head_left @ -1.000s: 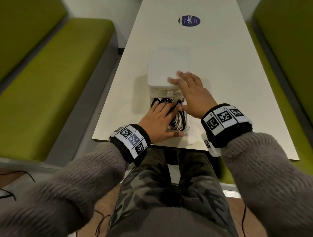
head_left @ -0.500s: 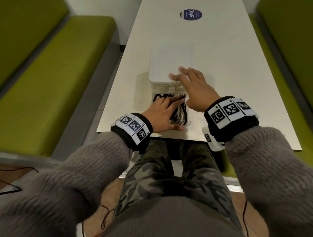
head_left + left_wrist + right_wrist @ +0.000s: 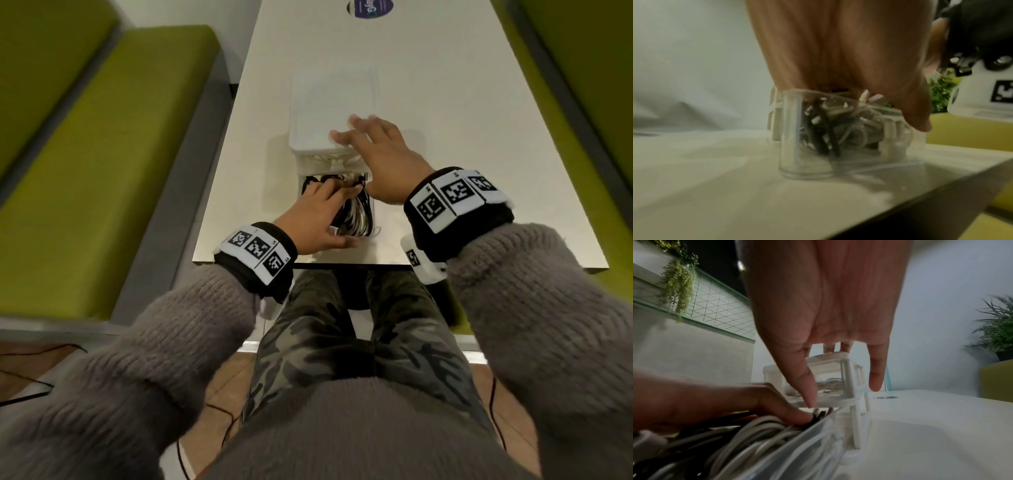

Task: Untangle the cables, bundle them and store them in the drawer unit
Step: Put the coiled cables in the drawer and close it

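Observation:
A white drawer unit stands on the white table near its front edge. Its clear lower drawer is pulled out toward me and holds black and white cable bundles. My left hand lies flat on the cables, fingers straight, pressing them down into the drawer. My right hand rests with spread straight fingers on the front edge of the unit's top, thumb pointing down toward the drawer. An upper drawer shows white cable inside.
The white table carries a round purple sticker at its far end. Green benches flank the table on both sides. Thin black wires lie on the floor at the left. A potted plant stands at the right.
The head view has tilted down and drawn closer. My left fingers have pushed a little further into the drawer over the cables; my right hand stays on the unit's top.

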### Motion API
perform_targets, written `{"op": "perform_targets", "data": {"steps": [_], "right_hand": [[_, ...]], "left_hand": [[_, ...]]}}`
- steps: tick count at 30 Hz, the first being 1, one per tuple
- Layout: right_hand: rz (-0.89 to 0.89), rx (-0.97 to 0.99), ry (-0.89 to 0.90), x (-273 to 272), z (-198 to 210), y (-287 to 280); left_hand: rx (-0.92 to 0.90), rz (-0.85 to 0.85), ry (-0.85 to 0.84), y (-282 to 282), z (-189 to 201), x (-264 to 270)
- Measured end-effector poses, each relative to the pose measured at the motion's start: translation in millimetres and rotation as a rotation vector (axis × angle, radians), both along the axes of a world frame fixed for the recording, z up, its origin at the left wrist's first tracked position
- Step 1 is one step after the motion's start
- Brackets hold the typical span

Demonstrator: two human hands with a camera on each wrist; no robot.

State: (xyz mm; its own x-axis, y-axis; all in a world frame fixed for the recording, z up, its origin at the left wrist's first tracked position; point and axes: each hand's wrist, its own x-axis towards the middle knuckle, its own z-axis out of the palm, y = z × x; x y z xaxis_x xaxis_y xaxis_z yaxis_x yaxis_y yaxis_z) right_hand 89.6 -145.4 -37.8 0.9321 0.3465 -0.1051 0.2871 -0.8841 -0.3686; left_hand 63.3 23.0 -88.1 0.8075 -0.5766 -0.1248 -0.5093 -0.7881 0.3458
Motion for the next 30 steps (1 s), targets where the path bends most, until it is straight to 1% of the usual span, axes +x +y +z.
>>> {"op": "perform_targets", "data": {"steps": [2, 9, 15, 17, 20, 22, 26, 30], "right_hand": [[-0.002, -0.003, -0.005, -1, 1, 1], [-0.012, -0.008, -0.011, -9, 8, 2], [-0.02, -0.025, -0.03, -16, 9, 4], [-0.026, -0.026, -0.031, -16, 9, 6], [-0.028, -0.03, -0.024, -18, 10, 7], [-0.029, -0.035, -0.017, -18, 9, 4], [-0.021, -0.049, 0.003, -15, 6, 2], [-0.018, -0.032, 0.022, -17, 6, 2]], "left_hand": [[-0.011, 0.0, -0.015, 0, -1, 1], [-0.133, 0.042, 0.102, 2, 6, 6], [-0.224, 0.047, 0.069, 5, 1, 8], [-0.193, 0.03, -0.002, 2, -2, 8], [-0.004, -0.021, -0.228, -2, -10, 4], [0.045, -0.013, -0.298, -6, -12, -2], [0.019, 0.05, -0.236, -6, -8, -4], [-0.005, 0.01, -0.214, -3, -9, -3]]}}
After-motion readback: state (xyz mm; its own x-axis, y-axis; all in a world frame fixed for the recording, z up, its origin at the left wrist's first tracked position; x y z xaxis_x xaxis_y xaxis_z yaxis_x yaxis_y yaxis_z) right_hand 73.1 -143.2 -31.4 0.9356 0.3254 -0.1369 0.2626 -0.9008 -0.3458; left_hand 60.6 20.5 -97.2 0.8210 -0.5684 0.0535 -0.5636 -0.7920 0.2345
